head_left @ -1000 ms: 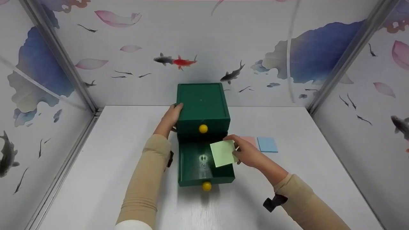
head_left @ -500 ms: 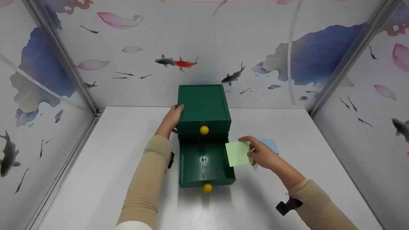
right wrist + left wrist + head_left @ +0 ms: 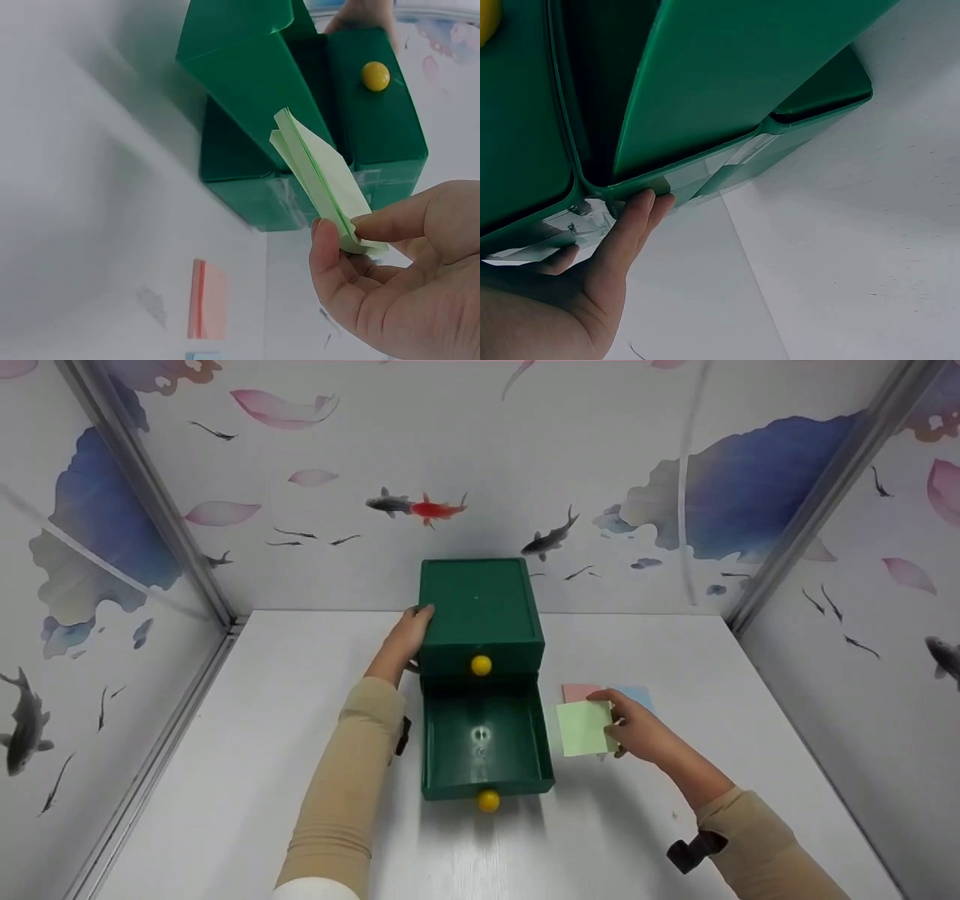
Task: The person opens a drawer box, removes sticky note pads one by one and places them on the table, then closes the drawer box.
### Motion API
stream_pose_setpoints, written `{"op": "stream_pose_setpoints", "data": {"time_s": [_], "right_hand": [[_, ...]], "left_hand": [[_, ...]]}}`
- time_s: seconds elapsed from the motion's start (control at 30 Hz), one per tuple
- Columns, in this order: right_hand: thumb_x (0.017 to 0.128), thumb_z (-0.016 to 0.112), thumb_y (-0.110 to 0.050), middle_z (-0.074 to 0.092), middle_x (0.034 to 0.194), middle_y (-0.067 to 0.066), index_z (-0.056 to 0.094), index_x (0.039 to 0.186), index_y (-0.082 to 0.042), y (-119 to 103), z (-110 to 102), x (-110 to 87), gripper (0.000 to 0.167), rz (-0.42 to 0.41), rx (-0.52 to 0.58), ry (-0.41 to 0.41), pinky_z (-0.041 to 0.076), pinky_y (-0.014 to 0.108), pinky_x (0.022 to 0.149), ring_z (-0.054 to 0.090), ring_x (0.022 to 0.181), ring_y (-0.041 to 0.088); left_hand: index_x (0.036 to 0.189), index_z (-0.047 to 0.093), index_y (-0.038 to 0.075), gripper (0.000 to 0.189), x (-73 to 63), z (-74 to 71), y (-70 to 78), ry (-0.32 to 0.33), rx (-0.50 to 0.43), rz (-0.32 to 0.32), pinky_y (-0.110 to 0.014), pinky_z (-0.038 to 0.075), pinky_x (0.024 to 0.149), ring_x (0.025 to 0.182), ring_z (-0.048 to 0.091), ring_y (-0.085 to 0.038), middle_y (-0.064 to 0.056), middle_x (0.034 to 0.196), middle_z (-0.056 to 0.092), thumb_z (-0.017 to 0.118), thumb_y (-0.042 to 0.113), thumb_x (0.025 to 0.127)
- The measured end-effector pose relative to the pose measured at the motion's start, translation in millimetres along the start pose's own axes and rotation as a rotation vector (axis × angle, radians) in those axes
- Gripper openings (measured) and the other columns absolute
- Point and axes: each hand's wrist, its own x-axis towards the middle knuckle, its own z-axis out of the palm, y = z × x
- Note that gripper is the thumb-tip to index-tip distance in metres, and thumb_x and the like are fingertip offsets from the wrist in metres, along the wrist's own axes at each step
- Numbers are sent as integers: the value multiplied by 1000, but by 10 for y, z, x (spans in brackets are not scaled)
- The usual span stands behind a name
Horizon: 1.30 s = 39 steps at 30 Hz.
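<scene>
A green two-drawer cabinet with yellow knobs stands near the back wall. Its upper drawer is closed and its lower drawer is pulled out, with nothing seen inside. My left hand rests against the cabinet's left side; in the left wrist view its fingers lie extended on the taped side. Right of the drawer, my right hand pinches a pad of light green sticky notes between thumb and fingers. In the right wrist view the pad's sheets are slightly splayed.
A pink sticky note pad and a blue one lie side by side on the white table, partly hidden by the right hand and green pad. Patterned panels enclose the back and both sides.
My right hand has carried the green sticky note pad rightward, from over the open drawer to beside it. My left hand stays on the cabinet.
</scene>
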Motion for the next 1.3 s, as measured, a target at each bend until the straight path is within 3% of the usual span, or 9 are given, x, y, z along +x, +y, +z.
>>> {"op": "stream_pose_setpoints", "data": {"time_s": [0.43, 1.3], "right_hand": [[93, 46, 12, 53, 105, 24, 42, 142, -2, 260, 14, 1, 52, 63, 23, 0, 53, 37, 59, 57, 79, 27], [90, 47, 13, 49, 112, 28, 39, 144, -1, 728, 152, 280, 57, 205, 45, -10, 56, 40, 64, 55, 78, 27]], "left_hand": [[158, 13, 19, 73, -3, 11, -30, -20, -1, 7, -55, 48, 88, 118, 50, -42, -18, 153, 30, 29, 59, 99], [158, 14, 19, 72, -6, 2, 6, 3, 15, 8, -54, 48, 89, 117, 51, -42, -18, 152, 31, 29, 59, 100]]}}
